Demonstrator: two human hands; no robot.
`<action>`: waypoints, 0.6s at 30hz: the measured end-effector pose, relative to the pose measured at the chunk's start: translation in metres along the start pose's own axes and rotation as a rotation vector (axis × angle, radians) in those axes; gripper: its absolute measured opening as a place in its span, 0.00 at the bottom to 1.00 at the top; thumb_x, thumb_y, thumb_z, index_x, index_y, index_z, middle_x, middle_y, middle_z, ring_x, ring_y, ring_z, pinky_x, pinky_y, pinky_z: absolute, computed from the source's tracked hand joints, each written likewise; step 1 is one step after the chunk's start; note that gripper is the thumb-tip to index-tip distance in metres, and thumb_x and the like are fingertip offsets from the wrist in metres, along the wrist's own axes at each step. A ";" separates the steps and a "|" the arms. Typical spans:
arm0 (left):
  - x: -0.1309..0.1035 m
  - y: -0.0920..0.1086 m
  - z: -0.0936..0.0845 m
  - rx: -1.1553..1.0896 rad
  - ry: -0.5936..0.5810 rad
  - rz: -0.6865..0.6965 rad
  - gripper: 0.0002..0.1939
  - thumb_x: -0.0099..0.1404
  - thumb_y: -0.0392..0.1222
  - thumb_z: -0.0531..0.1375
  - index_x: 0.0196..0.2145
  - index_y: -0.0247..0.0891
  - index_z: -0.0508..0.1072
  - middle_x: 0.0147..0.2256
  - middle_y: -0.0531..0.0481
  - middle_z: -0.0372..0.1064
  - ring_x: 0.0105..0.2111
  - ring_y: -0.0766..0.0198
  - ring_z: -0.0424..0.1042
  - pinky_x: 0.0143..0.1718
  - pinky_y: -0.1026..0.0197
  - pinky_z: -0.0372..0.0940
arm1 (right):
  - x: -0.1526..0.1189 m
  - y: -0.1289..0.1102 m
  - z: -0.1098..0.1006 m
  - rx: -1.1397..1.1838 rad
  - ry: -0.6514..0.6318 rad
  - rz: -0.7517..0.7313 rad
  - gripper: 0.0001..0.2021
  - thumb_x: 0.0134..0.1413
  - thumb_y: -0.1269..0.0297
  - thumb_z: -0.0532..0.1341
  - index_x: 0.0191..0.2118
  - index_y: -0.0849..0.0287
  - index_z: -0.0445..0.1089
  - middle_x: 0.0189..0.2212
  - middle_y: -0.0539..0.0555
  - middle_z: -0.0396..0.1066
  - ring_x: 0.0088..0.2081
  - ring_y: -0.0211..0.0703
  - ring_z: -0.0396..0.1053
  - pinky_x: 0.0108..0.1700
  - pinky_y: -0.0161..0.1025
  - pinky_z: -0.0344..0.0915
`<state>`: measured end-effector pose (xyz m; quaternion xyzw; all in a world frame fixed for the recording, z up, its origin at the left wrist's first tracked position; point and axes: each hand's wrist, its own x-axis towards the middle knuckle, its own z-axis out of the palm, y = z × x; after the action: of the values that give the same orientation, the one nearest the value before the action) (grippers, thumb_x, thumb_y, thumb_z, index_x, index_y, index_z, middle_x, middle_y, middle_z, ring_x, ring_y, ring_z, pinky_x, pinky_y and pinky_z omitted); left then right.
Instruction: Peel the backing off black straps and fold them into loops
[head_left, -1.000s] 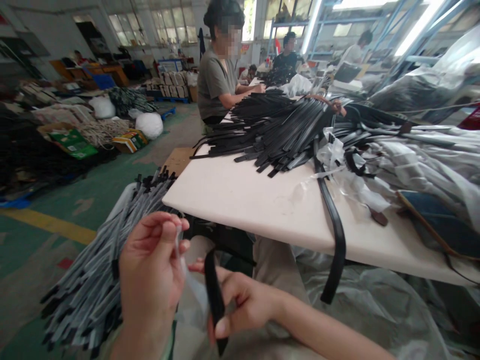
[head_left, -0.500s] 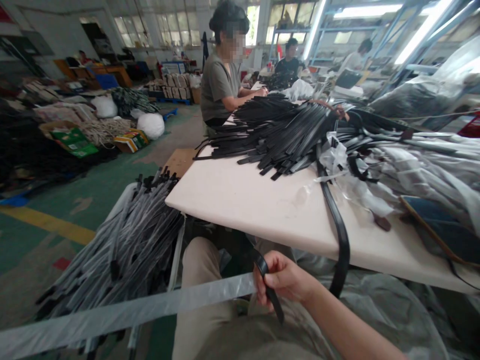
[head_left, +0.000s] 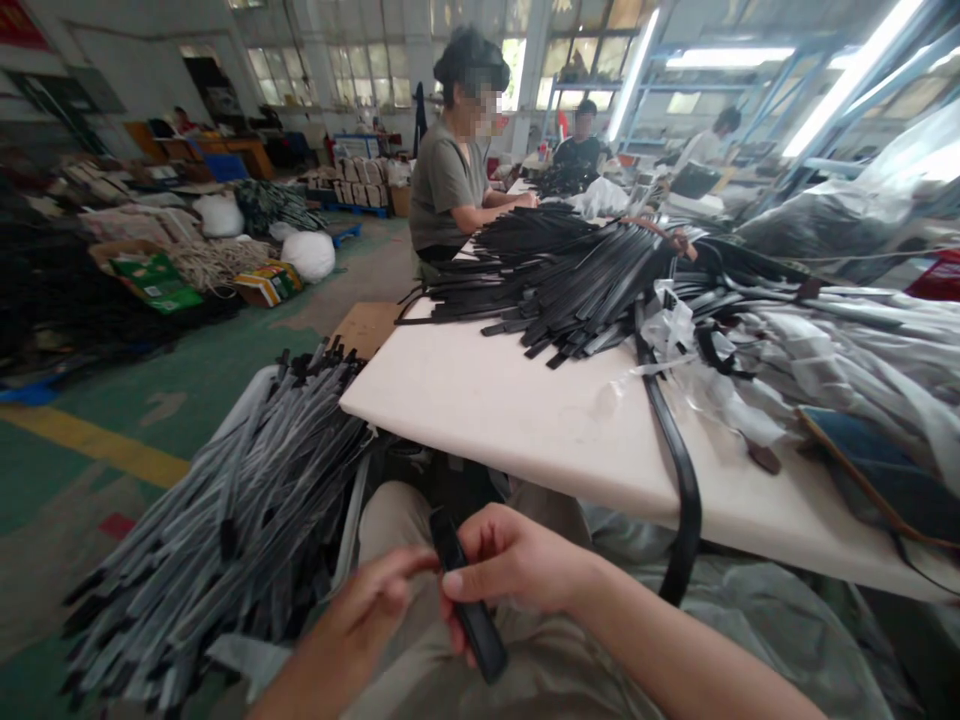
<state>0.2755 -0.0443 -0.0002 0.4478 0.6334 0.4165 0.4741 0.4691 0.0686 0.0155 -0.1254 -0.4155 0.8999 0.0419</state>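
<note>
Low in front of my lap, my right hand [head_left: 506,565] grips a short visible length of black strap [head_left: 480,630], thumb laid across its face and fingers behind. The strap slants down to the right. My left hand [head_left: 367,605], blurred by motion, comes in from the left with its index finger stretched to the strap's left edge; whether it touches is hard to tell. Beside my left wrist is a piece of translucent plastic film [head_left: 251,658]. Another black strap [head_left: 679,480] runs over the table edge and hangs down to the right of my hands.
A white table [head_left: 480,400] carries a heap of black straps [head_left: 570,270], crumpled plastic [head_left: 817,360] and a dark blue case [head_left: 885,470]. Plastic-wrapped straps [head_left: 247,510] fill a container at my left. A co-worker [head_left: 457,180] sits across the table's far left side.
The long translucent strip that stretched left from my right hand is gone from it. My left hand has come into view beside the strap, and my right hand has shifted slightly left.
</note>
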 end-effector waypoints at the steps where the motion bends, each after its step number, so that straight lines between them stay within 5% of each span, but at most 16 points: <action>1: 0.005 -0.003 0.010 -0.044 -0.123 -0.027 0.32 0.57 0.71 0.57 0.36 0.37 0.77 0.33 0.43 0.77 0.36 0.56 0.75 0.39 0.60 0.68 | 0.000 -0.001 0.000 -0.008 0.002 0.006 0.18 0.48 0.54 0.71 0.29 0.67 0.74 0.20 0.52 0.74 0.19 0.35 0.70 0.21 0.27 0.65; 4: 0.026 -0.004 0.027 -0.171 -0.310 -0.050 0.32 0.54 0.73 0.59 0.25 0.35 0.71 0.19 0.52 0.65 0.18 0.68 0.61 0.20 0.66 0.56 | -0.004 -0.008 -0.010 -0.019 0.134 0.003 0.19 0.43 0.53 0.73 0.27 0.68 0.74 0.20 0.55 0.74 0.18 0.37 0.70 0.19 0.29 0.65; 8: 0.042 0.015 0.015 -0.089 -0.156 0.007 0.27 0.58 0.66 0.61 0.26 0.35 0.70 0.19 0.58 0.57 0.19 0.71 0.56 0.20 0.68 0.52 | -0.012 -0.033 -0.028 -0.034 0.326 -0.093 0.20 0.40 0.54 0.74 0.27 0.69 0.74 0.22 0.57 0.75 0.21 0.40 0.73 0.23 0.31 0.70; 11: 0.042 0.032 0.008 -0.020 -0.180 -0.004 0.25 0.60 0.64 0.61 0.28 0.36 0.71 0.22 0.55 0.62 0.23 0.68 0.62 0.25 0.66 0.58 | -0.010 -0.052 -0.032 -0.101 0.361 -0.152 0.21 0.40 0.52 0.74 0.28 0.68 0.74 0.22 0.57 0.75 0.21 0.39 0.73 0.24 0.30 0.69; 15: 0.044 0.043 0.018 -0.236 -0.327 0.003 0.26 0.56 0.60 0.67 0.42 0.37 0.74 0.37 0.47 0.75 0.39 0.60 0.72 0.41 0.62 0.65 | 0.000 -0.058 -0.026 -0.245 0.287 -0.108 0.23 0.41 0.48 0.73 0.26 0.67 0.74 0.20 0.55 0.73 0.19 0.37 0.69 0.20 0.29 0.60; 18: 0.049 0.042 0.030 -0.393 -0.319 -0.008 0.24 0.49 0.56 0.73 0.35 0.36 0.74 0.31 0.49 0.75 0.30 0.64 0.71 0.31 0.65 0.64 | 0.002 -0.053 -0.024 -0.361 0.228 -0.117 0.23 0.45 0.47 0.71 0.27 0.67 0.75 0.19 0.52 0.70 0.17 0.31 0.61 0.19 0.29 0.51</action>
<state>0.3048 0.0167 0.0229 0.4045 0.4595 0.4538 0.6476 0.4720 0.1216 0.0405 -0.2074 -0.5691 0.7869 0.1177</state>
